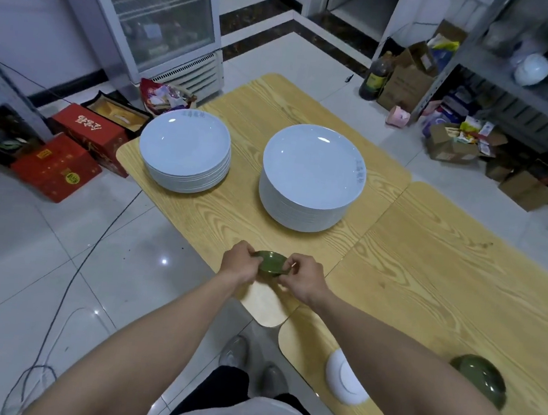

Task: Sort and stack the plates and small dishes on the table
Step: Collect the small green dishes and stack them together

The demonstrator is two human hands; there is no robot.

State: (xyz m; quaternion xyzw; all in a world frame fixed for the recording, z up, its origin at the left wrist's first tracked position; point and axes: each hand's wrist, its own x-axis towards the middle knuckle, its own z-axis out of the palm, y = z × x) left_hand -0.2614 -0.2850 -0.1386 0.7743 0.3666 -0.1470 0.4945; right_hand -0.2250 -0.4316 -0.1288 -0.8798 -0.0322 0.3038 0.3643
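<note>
i log the small green dish (272, 263) between both hands: left hand (238, 264) grips its left rim, right hand (304, 279) pinches the right rim; contact with the table (428, 255) unclear.

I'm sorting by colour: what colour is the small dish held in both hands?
Dark green. The small dish shows best in the head view.

1. I see dark green, glossy: small dish (271, 263).
2. White, faint grey rim lettering: left plate stack (185, 145), right plate stack (313, 167).
3. Pale yellow woodgrain: table (428, 255).
4. Red, gold print: floor boxes (57, 166).
</note>
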